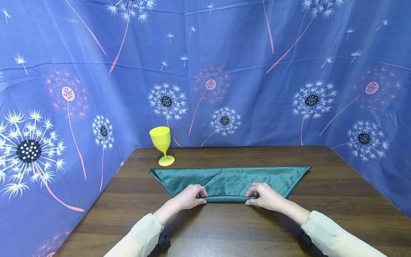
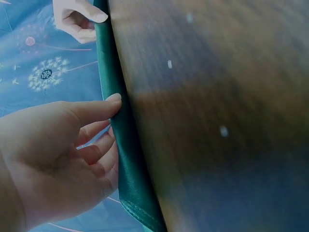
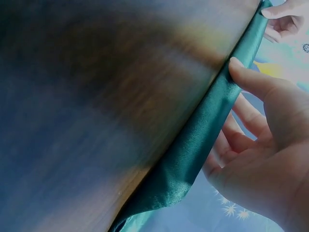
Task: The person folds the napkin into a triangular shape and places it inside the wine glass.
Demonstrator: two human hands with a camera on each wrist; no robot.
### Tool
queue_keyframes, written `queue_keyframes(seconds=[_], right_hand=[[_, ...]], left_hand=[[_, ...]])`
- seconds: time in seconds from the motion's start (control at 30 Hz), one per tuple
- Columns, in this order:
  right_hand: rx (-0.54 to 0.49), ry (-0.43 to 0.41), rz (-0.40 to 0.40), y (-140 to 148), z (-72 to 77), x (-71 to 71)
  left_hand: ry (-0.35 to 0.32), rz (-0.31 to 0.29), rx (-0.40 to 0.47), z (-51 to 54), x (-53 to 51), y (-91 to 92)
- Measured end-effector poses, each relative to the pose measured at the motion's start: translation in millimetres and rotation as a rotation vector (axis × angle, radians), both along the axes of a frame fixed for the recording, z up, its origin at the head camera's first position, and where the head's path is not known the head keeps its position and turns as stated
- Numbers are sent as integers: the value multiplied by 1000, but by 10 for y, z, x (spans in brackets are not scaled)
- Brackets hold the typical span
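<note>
Green cloth point(image 1: 229, 180) lies across the table point(image 1: 205, 232), and look, left hand point(image 1: 192, 197) and right hand point(image 1: 265, 197) each pinch its rolled near edge, nicely apart! For a neat roll, I'd say, both should turn together, evenly snug, edge straight.

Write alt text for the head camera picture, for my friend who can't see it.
A person's left hand and right hand hold the rolled or folded near edge of a green cloth on a brown wooden table. Beyond the cloth's left end stands a yellow goblet, before a blue hanging printed with dandelions.
</note>
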State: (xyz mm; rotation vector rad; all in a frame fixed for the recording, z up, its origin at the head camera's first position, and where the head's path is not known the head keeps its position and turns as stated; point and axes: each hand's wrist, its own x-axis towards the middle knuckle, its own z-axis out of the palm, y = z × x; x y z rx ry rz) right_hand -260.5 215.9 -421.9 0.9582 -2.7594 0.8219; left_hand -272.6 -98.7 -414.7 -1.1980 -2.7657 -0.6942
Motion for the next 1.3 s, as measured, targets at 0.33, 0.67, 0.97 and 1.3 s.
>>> queue_keyframes(seconds=[0.33,0.67,0.97,1.3], right_hand=[[33,50,19,-14,14,27],[19,48,23,1,4,25],[12,28,36,-7,5,19],[17,1,43,-20,19,38]], left_hand=[[20,38,-44,13,13,5],[70,44,-89,5,40,16],[-13,65,-43,14,17,-5],[-148,90,37,-14,-21,-53]])
